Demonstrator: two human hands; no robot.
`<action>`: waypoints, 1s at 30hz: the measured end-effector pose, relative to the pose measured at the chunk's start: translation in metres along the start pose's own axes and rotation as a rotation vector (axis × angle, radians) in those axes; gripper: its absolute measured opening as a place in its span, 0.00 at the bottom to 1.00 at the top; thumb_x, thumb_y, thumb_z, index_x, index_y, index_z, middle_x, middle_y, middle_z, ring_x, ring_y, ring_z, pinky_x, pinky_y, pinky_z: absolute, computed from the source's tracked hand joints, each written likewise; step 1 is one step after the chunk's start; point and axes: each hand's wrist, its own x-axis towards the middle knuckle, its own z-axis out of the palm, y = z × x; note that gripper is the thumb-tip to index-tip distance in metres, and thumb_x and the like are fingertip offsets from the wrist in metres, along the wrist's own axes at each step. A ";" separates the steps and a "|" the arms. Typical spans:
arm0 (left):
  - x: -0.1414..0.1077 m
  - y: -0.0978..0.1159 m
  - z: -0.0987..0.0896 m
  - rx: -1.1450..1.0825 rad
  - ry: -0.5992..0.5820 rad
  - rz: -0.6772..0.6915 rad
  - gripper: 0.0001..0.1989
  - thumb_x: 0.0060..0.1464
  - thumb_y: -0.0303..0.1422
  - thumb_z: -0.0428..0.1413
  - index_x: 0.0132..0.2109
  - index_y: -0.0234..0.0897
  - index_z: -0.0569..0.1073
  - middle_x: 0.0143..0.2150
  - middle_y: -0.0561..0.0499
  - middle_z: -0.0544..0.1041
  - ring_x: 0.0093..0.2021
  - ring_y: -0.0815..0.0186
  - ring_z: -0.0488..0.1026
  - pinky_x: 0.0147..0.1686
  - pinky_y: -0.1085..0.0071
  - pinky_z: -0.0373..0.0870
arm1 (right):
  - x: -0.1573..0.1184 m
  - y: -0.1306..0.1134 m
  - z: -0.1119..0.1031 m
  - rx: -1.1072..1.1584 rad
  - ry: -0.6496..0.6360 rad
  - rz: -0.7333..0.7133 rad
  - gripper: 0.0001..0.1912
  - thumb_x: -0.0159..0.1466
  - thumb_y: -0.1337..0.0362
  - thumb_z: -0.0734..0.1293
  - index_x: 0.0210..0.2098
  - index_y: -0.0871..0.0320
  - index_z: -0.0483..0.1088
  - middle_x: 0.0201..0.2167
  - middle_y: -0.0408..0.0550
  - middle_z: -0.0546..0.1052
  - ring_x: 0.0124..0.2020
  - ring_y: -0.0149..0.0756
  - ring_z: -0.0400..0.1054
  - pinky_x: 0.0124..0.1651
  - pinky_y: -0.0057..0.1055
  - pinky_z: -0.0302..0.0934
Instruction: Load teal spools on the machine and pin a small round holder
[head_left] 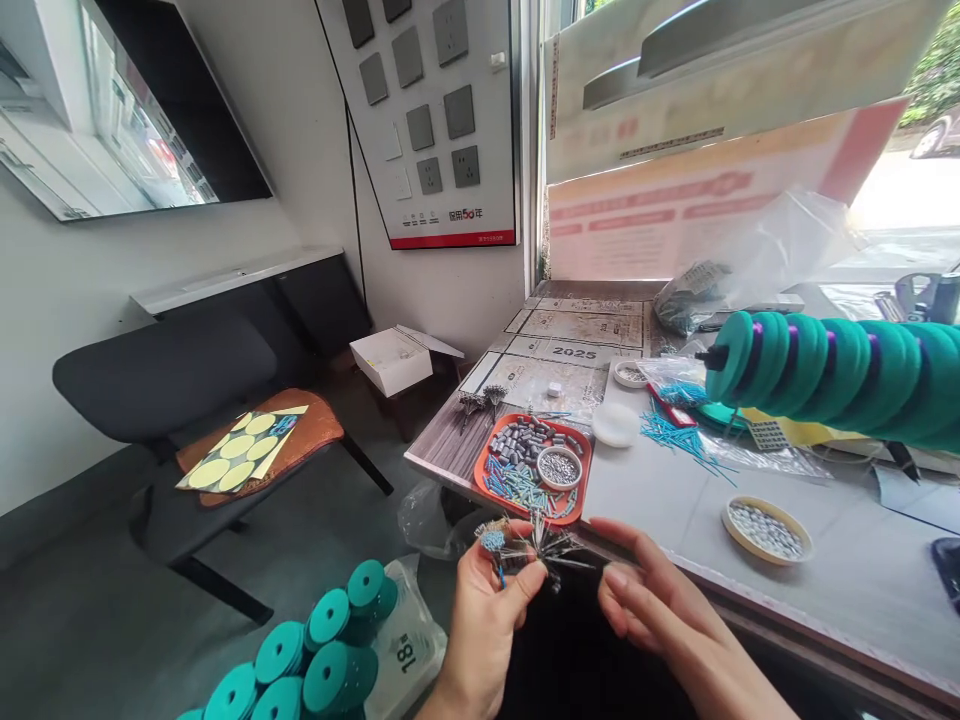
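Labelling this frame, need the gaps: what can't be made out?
Head view throughout:
Spiky bundle: gripped part hidden by left hand.
Right hand: curled fingers hide whether they hold anything.
Dark object: cut off by right edge.
Lowest teal discs: cut off by bottom edge.
Pale pieces in round dish: too small to identify.

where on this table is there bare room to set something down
Bare table shows between the orange tray and the cream dish of pale beads, and right of that dish, short of the dark object at the edge. It's crowded around the blue sticks.
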 end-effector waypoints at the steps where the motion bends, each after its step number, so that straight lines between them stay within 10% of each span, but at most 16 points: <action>1: -0.001 -0.001 0.000 -0.055 0.022 -0.060 0.18 0.39 0.32 0.67 0.40 0.37 0.75 0.28 0.55 0.72 0.23 0.77 0.64 0.21 0.84 0.60 | -0.002 0.002 -0.001 -0.004 0.000 -0.027 0.23 0.59 0.47 0.63 0.48 0.53 0.61 0.20 0.35 0.61 0.24 0.29 0.53 0.30 0.25 0.51; 6: -0.007 0.000 0.004 -0.166 0.086 -0.135 0.21 0.32 0.35 0.70 0.37 0.35 0.75 0.24 0.59 0.66 0.17 0.83 0.47 0.15 0.83 0.44 | -0.002 0.010 -0.010 -0.062 -0.045 -0.126 0.11 0.56 0.53 0.65 0.34 0.52 0.65 0.26 0.39 0.66 0.30 0.33 0.60 0.34 0.25 0.59; 16: -0.018 -0.003 0.016 -0.221 0.183 -0.062 0.19 0.32 0.36 0.69 0.33 0.35 0.72 0.21 0.60 0.65 0.16 0.84 0.48 0.17 0.84 0.43 | 0.005 0.020 -0.013 -0.218 -0.001 -0.113 0.15 0.57 0.50 0.66 0.35 0.55 0.67 0.21 0.37 0.57 0.24 0.31 0.52 0.28 0.26 0.52; 23: -0.019 -0.023 0.018 -0.181 0.161 -0.137 0.19 0.30 0.32 0.69 0.31 0.36 0.71 0.23 0.59 0.68 0.16 0.82 0.49 0.17 0.83 0.46 | 0.010 0.007 0.002 -0.140 0.055 -0.134 0.20 0.53 0.45 0.67 0.29 0.57 0.70 0.24 0.45 0.71 0.27 0.35 0.60 0.30 0.29 0.57; 30: -0.023 0.011 -0.001 0.260 0.198 0.271 0.12 0.45 0.32 0.62 0.38 0.40 0.72 0.20 0.60 0.66 0.15 0.80 0.49 0.17 0.83 0.51 | 0.012 0.006 -0.006 -0.304 0.008 -0.162 0.18 0.56 0.48 0.65 0.27 0.58 0.70 0.20 0.41 0.65 0.23 0.31 0.56 0.26 0.26 0.52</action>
